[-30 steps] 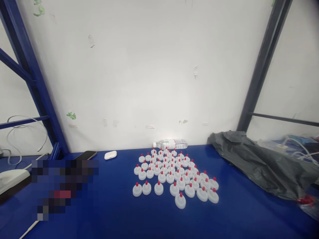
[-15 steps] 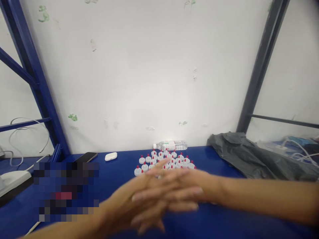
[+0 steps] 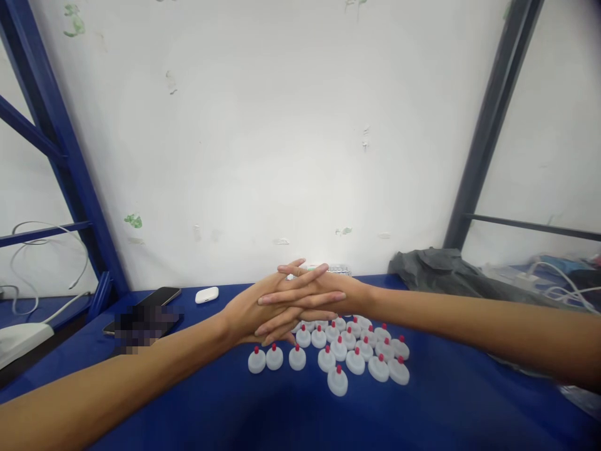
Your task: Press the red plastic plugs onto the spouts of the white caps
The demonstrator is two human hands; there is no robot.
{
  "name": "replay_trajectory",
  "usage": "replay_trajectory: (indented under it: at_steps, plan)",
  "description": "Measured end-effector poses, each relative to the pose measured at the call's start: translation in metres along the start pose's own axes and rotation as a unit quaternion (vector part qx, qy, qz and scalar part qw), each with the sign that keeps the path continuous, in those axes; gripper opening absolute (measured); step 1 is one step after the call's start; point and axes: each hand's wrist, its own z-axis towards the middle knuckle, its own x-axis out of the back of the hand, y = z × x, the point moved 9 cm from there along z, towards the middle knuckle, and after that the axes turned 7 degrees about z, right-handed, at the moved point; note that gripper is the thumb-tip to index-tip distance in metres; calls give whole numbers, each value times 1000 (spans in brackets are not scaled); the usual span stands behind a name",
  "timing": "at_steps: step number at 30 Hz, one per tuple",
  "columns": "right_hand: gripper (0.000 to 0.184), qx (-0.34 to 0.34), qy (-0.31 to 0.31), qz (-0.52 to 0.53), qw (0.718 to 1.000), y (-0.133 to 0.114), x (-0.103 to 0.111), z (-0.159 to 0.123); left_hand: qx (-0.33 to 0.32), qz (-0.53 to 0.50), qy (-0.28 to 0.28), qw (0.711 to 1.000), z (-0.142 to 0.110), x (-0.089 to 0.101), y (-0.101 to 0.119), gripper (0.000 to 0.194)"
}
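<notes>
Pale wall (image 3: 263, 138), scuffed and marked with green patches, rises behind a blue counter (image 3: 211, 401), with a blue post (image 3: 70, 138) at the left and a dark gray post (image 3: 493, 131) at the right. Over the counter, the person's left hand (image 3: 253, 307) and right hand (image 3: 345, 291) meet, their fingers laced through one another. The grip of each hand is apart rather than clenched, the fingers nearly straight, and no loose object shows between them. White round caps with red tips (image 3: 337, 381) stand upright on the counter, grouped below and to the right of the joined hands in the view; the hands hide some of them. Three caps sit at the group's left front, and another lies nearest the camera. Behind the hands, part of a clear bottle (image 3: 340, 270) shows by the wall. On the left are a small white case (image 3: 207, 295), a dark phone (image 3: 162, 296), partly blurred dark items (image 3: 141, 326) and a white power strip (image 3: 25, 338) with pale cables (image 3: 87, 254) near it. A crumpled gray bag (image 3: 436, 269) lies on the right, partly behind the right forearm (image 3: 469, 322).
</notes>
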Motion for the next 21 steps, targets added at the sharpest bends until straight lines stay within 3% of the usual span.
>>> replay_trajectory:
  at_steps: [3, 6, 8, 10, 12, 13, 15, 18, 21]
  plan:
    - [52, 73, -85, -4, 994, -5, 8, 27, -17, -40, 12, 999, -5, 24, -11, 52]
    - [49, 171, -170, 2, 970, -12, 20, 53, -6, -15, 63, 998, -12, 52, -29, 48]
    - [56, 250, -213, -28, 944, -14, 26, 59, 94, 28, 118, 988, -21, 65, -52, 52]
    - [67, 246, -159, -94, 951, 3, 42, 64, 240, 66, 187, 950, -41, 70, -78, 58]
    - [67, 150, -84, -152, 973, 39, 60, 63, 359, 91, 244, 896, -69, 61, -95, 61]
    - [62, 89, -74, -173, 978, 61, 65, 57, 380, 105, 241, 887, -78, 48, -98, 59]
    - [52, -65, -95, -232, 966, 113, 68, 37, 370, 116, 185, 903, -86, 14, -99, 54]
    - [38, -138, -123, -263, 947, 157, 69, 7, 349, 101, 114, 925, -97, -31, -97, 47]
    - [27, -184, -162, -289, 925, 186, 65, -13, 336, 75, 79, 936, -104, -57, -91, 44]
